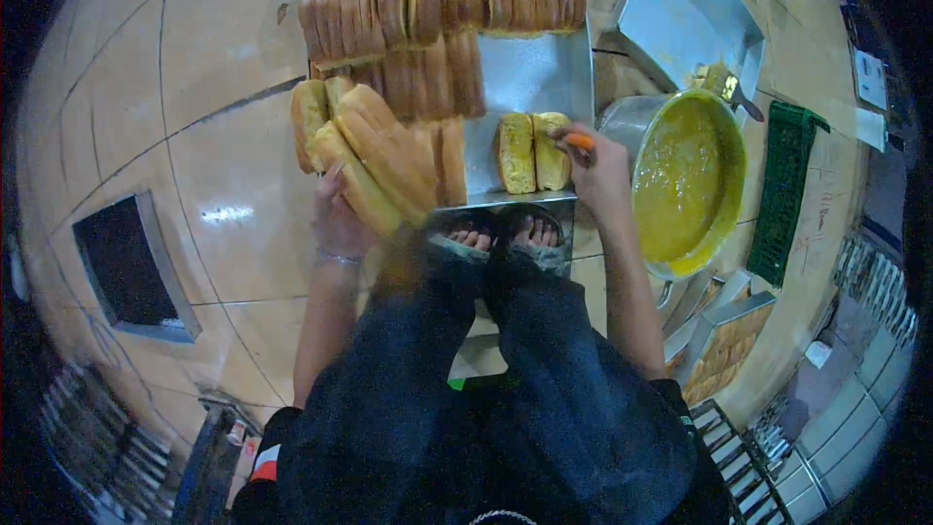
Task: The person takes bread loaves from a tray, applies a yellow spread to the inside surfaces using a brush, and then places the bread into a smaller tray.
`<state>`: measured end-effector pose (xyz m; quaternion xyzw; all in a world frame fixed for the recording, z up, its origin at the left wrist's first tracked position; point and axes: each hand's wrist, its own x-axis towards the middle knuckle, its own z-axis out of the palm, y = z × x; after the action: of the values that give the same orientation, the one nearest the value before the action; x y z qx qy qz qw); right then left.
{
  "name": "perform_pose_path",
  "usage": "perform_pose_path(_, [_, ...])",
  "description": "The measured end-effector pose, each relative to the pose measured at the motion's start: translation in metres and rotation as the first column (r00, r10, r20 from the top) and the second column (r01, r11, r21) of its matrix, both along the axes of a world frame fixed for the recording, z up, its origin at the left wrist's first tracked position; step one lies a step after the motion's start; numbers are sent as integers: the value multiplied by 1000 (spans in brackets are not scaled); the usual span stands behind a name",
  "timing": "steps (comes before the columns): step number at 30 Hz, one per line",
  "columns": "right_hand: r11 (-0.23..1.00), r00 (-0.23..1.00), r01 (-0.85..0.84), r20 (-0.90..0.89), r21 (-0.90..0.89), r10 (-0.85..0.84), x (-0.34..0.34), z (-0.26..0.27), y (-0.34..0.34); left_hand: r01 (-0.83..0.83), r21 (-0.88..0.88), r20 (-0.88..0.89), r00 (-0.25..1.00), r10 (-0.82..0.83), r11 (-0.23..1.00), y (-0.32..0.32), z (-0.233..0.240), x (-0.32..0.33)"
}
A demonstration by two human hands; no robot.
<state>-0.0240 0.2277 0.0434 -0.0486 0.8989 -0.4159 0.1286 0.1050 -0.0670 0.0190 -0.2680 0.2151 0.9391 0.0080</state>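
My left hand (pixel 341 215) supports the lower left end of several long bread rolls (pixel 357 175), tilted over the left side of a metal tray (pixel 539 73). Rows of browned rolls (pixel 350 14) fill the tray's far edge and its left part. Two pieces of bread (pixel 517 153) coated yellow lie at the tray's near right. Over the right piece, my right hand (pixel 594 164) is closed on an orange-handled tool (pixel 579 140); its working end cannot be made out. Right of that hand stands a large metal pot (pixel 689 182) of yellow spread, its rim smeared.
An angled metal tray (pixel 678 7) holds yellow residue and a spatula (pixel 743 98) at the far right. A green plastic crate (pixel 783 193) lies beyond the pot. A dark framed tray (pixel 135 270) is on the tiled floor at left. My feet (pixel 536 231) are close to the near tray edge.
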Motion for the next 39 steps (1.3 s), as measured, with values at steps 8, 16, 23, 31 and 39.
perform_pose_path(8, [992, 964, -129, 237, 15, 122, 17, 5, 13, -54, 6, 30, 998, 54, 999, 5, 0, -4])
perform_pose_path(16, [944, 892, -329, 320, -20, 318, 7, -8, 5, 14, -220, 13, 1000, -11, 975, 11, -7, -3])
perform_pose_path(23, [944, 943, -318, 71, -86, 325, -7, -15, -3, 34, -47, -49, 998, -37, 998, 27, 23, -23])
perform_pose_path(31, [939, 912, -336, 223, -76, 344, -11, 0, -1, 22, 36, -60, 998, -20, 999, 15, 8, -13])
perform_pose_path(39, [836, 848, -526, 178, 158, 500, -5, -17, 10, 150, -15, 0, 989, -150, 989, 38, 2, -20])
